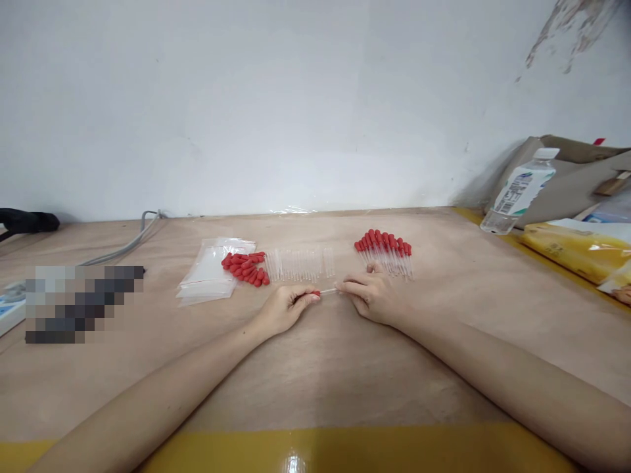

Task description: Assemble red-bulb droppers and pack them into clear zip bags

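My left hand (286,309) pinches a red rubber bulb (316,293) between thumb and finger. A clear dropper tube (328,291) runs from that bulb to my right hand (372,294), whose fingers are closed on its other end. Just beyond my left hand lies a pile of loose red rubber bulbs (245,268). To the right of the pile, several clear dropper tubes (296,265) lie side by side in a row. Behind my right hand, several droppers with red bulbs fitted (384,248) are fanned out on the table.
Clear plastic zip bags (207,272) are stacked left of the bulbs. Farther left are a grey cable (123,248), a white power strip (12,312) and a blurred dark object (89,305). At right, a plastic bottle (520,190) leans by a grey box (572,180) and a yellow packet (572,249).
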The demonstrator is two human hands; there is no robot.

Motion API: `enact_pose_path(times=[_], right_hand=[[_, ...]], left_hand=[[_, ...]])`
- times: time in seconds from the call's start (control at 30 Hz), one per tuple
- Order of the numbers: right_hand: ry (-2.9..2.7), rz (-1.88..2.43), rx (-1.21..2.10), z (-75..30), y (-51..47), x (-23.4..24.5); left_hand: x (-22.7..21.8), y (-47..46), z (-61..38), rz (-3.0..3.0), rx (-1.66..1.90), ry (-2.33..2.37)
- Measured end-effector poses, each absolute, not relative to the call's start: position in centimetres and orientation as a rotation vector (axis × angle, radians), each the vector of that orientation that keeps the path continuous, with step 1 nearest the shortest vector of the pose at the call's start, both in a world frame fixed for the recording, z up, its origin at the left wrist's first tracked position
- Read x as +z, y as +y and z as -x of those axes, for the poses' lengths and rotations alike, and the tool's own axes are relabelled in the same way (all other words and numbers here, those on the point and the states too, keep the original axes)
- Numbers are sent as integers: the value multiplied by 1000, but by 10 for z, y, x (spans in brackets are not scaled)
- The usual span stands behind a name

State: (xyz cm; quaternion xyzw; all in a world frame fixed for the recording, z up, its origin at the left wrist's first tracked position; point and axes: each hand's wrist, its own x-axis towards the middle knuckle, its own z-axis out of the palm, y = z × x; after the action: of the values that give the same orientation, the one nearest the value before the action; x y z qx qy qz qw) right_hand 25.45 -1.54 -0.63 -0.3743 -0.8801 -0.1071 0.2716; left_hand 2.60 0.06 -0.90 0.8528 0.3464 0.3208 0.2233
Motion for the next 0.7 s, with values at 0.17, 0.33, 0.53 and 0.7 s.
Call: enact_pose_path(times=[0.17,0.33,0.53,0.7], right_hand=[[-2353,1009,-302,-254,-17,-8],[-2330,981,-284,-255,-16,-10],[-2357,1019,-290,-250,-23,-1],[-2381,978,-357,-246,-24,3]], left_hand=[[-9,2,-26,-2295,891,973],[-9,3,-26,-2324,901,960],[-9,3,-26,-2369,901,957],[-5,2,-28,-2408,824,980]])
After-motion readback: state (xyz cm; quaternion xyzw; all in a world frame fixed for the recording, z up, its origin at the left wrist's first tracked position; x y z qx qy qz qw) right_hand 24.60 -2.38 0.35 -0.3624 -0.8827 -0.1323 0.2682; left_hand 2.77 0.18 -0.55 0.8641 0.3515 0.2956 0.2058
